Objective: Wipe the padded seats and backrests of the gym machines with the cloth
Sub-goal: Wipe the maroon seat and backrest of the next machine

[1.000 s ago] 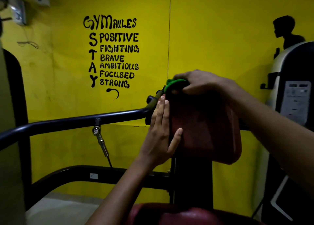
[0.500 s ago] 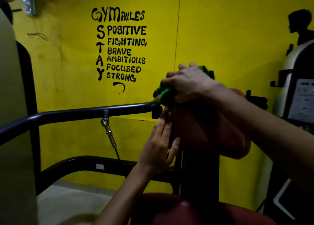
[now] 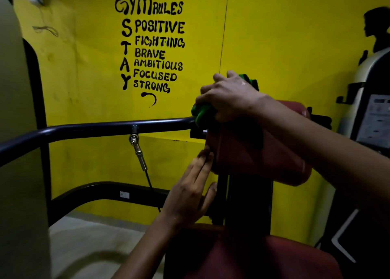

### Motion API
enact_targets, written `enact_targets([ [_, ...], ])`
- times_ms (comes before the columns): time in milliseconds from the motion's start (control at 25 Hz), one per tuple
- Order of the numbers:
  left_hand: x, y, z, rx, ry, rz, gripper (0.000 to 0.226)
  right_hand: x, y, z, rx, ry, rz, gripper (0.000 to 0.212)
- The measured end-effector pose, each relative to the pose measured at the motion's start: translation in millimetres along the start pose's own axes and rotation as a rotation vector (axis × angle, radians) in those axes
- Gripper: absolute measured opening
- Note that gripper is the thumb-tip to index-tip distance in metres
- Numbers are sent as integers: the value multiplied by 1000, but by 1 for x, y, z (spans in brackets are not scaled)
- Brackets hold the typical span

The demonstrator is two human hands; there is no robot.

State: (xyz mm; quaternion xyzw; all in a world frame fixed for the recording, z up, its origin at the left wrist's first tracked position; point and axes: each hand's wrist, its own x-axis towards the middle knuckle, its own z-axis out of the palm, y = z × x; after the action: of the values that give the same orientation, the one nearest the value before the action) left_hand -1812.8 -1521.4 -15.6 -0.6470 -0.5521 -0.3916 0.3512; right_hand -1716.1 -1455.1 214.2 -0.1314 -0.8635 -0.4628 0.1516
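Note:
A dark red padded backrest [image 3: 259, 150] stands on a black post in the middle of the view, with the red seat [image 3: 263, 257] below it at the bottom. My right hand [image 3: 228, 95] grips a bunched green cloth [image 3: 201, 111] on the backrest's top left corner. More green cloth shows behind the knuckles. My left hand [image 3: 190, 192] has straight fingers lying flat against the backrest's lower left edge, thumb out toward the post.
A black curved bar [image 3: 95, 129] runs left from the backrest, with a metal pin and cable [image 3: 137, 148] hanging from it. A second black bar [image 3: 101, 190] curves lower. The yellow wall with painted lettering is close behind. Another machine [image 3: 371, 118] stands at right.
My right hand with the cloth has come off the front top edge and moved up to the top left corner. My left hand has slid down the backrest's left edge.

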Motion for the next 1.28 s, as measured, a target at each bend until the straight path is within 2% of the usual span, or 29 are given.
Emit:
enact_targets([
  [80, -12, 1, -1, 20, -25, -6, 59, 1, -6, 2, 13, -4, 85, 43],
  [160, -32, 4, 2, -26, -82, -32, 62, -5, -27, 10, -131, 12, -75, 39],
  [240, -51, 7, 8, -62, -136, -73, 64, -5, -34, 11, -144, -7, -181, 37],
  [360, -65, 15, 15, -93, -213, -131, 66, 4, -32, 2, -80, -20, 20, 32],
  [440, -67, 19, 15, -74, -271, -136, 69, 1, -54, 11, -175, -35, -49, 27],
  [520, -71, 22, 15, 4, -271, -126, 68, -7, -76, 23, -209, -88, -193, 26],
  [560, -73, 24, 14, 48, -271, -122, 66, -9, -78, 24, -187, -84, -203, 25],
  [720, -86, 31, 10, 167, -294, -120, 61, -7, -62, 12, -131, 6, -17, 27],
  [920, -86, 33, 9, 145, -232, -123, 54, -29, -75, 21, -155, -6, -252, 30],
  [1000, -89, 34, 9, 138, -219, -137, 50, -28, -56, 18, -65, 46, -114, 33],
  [1080, -92, 35, 9, 148, -200, -164, 46, -32, -55, 21, -105, 162, -26, 32],
  [1200, -92, 37, 9, 152, -196, -176, 46, -41, -74, 43, -225, 214, -326, 31],
  [1240, -93, 37, 8, 149, -196, -176, 47, -42, -69, 45, -214, 235, -371, 31],
  [1280, -94, 38, 7, 146, -199, -180, 48, -42, -60, 45, -189, 262, -309, 34],
])
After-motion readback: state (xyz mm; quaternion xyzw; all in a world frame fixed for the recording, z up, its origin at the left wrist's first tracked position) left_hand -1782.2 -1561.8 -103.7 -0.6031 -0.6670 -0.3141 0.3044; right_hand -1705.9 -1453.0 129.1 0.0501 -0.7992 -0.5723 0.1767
